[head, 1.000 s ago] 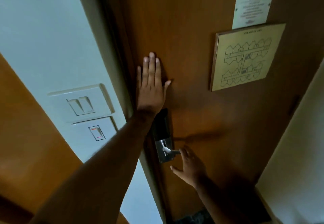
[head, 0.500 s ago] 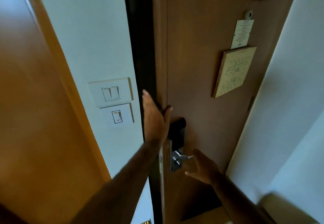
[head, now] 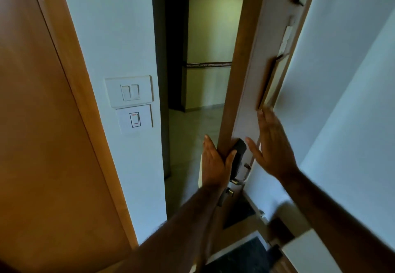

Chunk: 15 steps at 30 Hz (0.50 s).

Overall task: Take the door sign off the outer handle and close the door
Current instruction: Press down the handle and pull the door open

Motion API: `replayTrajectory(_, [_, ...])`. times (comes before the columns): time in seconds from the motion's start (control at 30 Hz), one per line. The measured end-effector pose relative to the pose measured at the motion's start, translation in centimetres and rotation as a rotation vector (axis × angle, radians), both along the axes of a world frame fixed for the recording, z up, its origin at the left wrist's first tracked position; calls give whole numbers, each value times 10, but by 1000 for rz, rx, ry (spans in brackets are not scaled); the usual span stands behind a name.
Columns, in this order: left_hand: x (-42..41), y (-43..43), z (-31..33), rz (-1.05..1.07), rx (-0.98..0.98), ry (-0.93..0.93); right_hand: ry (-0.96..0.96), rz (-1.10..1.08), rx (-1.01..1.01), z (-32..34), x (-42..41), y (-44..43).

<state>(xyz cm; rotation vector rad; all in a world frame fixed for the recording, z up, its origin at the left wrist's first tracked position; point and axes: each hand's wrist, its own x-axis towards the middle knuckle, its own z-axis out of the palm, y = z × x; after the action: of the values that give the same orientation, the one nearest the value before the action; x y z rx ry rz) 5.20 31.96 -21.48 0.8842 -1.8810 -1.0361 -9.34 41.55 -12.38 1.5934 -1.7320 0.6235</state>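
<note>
1. The door [head: 252, 80] stands partly open, its free edge turned toward the person, with a lit corridor showing through the gap beside it.
2. The left hand [head: 213, 166] is clamped on that edge just above the lock, thumb on the room side and fingers wrapped round to the far face.
3. The right hand [head: 271, 151] is open, fingers spread, held flat just off the door's inner face and gripping nothing.
4. A pale strip [head: 200, 170] shows past the left hand on the far side of the door. That may be the door sign, but I cannot tell for sure. The outer handle itself is hidden behind the door.
5. If it is the sign, it looks like thin card: light, bendy and easy to crease. I would lift it by its top loop off the lever, not tug the bottom.
6. The door looks heavy and stiff. It should swing best when pushed at its edge or pulled by the inner handle [head: 239, 182] below the black lock [head: 238, 155].
7. The gap between the door's edge and the white wall holding the switches [head: 129, 91] is wide enough for an arm.
8. Fingers curled over the edge must come clear before it shuts.
</note>
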Motion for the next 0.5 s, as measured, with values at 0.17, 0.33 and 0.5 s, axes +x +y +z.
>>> replayTrajectory(0.17, [-6,22,-15,-125,-189,-90,461,-24,-38,67,15,7])
replayTrajectory(0.33, [-1,7,-49,-166,-153,-149,667,-259,-51,64,-9,30])
replayTrajectory(0.5, [-12,-4,-78,-272,38,-382,722,-323,-103,58,-37,58])
